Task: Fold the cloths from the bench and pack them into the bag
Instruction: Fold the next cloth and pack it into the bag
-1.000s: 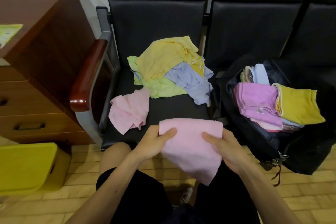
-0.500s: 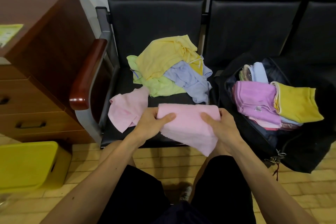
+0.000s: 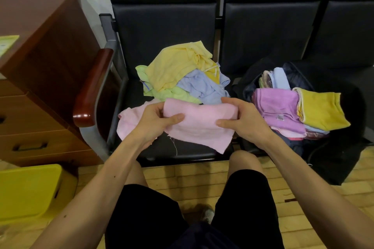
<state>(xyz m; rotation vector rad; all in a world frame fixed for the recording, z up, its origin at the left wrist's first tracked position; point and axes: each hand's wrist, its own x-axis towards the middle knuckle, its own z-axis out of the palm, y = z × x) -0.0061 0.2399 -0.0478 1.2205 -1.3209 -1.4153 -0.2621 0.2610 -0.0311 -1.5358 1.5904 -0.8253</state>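
Above the counter [image 3: 194,152], the pink cloth [image 3: 200,125], judged light and limp, is pinched at either end by the grip of the left hand [image 3: 153,122] and right hand [image 3: 243,121], where it is best held.

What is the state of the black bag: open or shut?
Open. The black bag gapes; a folded purple cloth and a yellow cloth show inside.

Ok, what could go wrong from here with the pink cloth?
The pink cloth hangs loose below both grips, thread trailing; the fold may go crooked. The bag is heaped, yellow cloth perched on top; one more could push it off. The other pink cloth, beside the left hand, might get dragged off the seat.
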